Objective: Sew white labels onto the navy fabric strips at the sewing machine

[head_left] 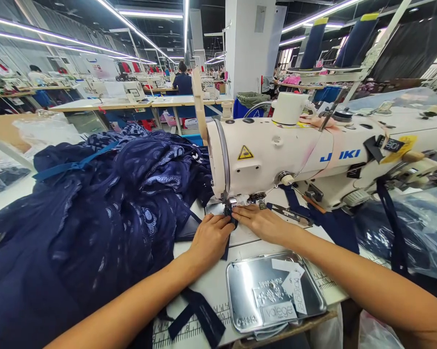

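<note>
A white sewing machine (255, 150) stands in front of me, its presser foot (228, 208) down near a small piece of navy fabric (226, 249). My left hand (211, 236) is closed over this piece, fingers curled beside the foot. Flat on the machine bed, my right hand (257, 221) has its fingers stretched toward the needle area, fingertips at the fabric's right edge. The fingers hide most of the piece. Left of my hands lies a large heap of navy lace garments (131, 208). Thread snips (287, 212) rest just behind my right hand.
A metal tin (245, 295) with white labels (279, 310) sits at the table's front edge. Navy strips (200, 312) lie left of it on a printed ruler. Plastic-wrapped navy goods (418, 228) are at the right. Behind are other sewing tables and a seated person (182, 81).
</note>
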Motion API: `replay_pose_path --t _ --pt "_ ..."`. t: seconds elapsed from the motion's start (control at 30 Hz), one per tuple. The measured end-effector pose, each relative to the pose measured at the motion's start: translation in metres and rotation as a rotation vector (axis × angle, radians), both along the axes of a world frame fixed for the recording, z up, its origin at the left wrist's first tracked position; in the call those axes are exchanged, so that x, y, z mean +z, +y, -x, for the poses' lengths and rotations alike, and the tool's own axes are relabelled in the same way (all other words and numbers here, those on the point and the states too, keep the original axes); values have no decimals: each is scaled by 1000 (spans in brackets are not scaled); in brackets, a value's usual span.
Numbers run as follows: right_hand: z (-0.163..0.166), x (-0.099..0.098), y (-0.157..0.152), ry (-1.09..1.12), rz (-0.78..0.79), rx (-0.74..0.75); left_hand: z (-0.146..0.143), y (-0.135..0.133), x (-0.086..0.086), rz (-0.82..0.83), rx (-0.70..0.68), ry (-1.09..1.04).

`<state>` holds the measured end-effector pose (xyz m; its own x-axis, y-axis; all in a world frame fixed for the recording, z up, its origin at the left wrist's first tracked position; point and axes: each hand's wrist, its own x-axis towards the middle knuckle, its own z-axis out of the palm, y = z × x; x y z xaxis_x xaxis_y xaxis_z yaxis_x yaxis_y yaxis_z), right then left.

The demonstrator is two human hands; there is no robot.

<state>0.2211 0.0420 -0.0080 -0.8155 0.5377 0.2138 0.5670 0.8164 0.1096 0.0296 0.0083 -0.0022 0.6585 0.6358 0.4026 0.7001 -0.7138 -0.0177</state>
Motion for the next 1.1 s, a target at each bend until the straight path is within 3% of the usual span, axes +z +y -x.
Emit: replay_pose_path --t 1.1 --pt "5 10 3 -61 -36 -101 -6 7 -1 -20 47 -1"
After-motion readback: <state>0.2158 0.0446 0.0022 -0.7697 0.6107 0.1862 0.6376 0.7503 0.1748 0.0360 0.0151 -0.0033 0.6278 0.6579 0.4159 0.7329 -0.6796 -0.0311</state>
